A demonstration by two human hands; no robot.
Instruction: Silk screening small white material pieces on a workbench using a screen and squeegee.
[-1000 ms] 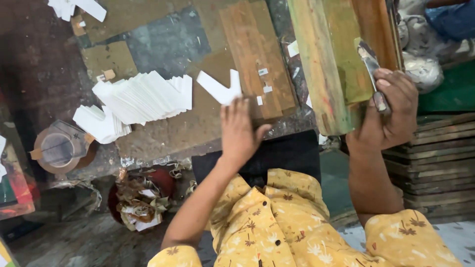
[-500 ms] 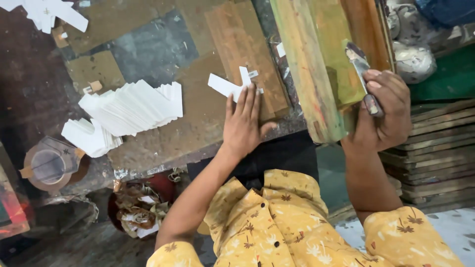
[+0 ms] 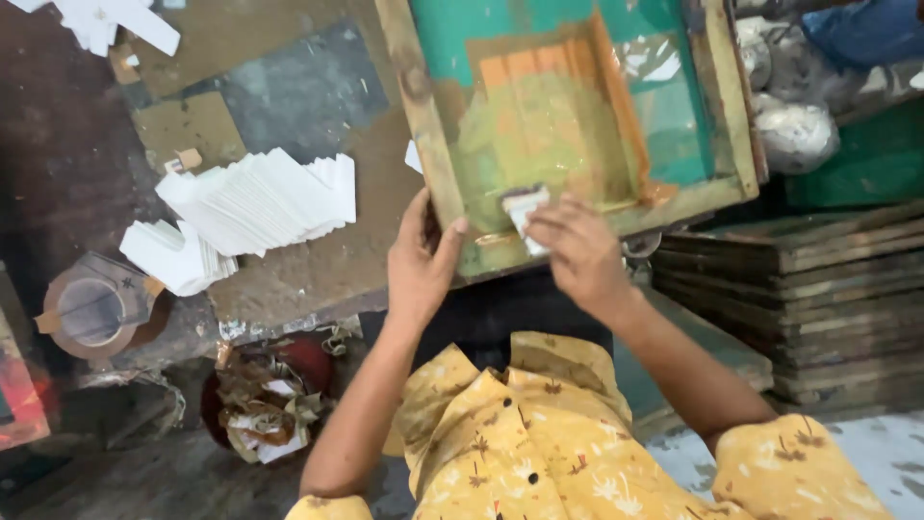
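Head view, steeply down, close.

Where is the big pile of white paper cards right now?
In the head view, the fanned pile of white cards lies on the worn table, left of the wooden screen frame and up-left of the left hand.
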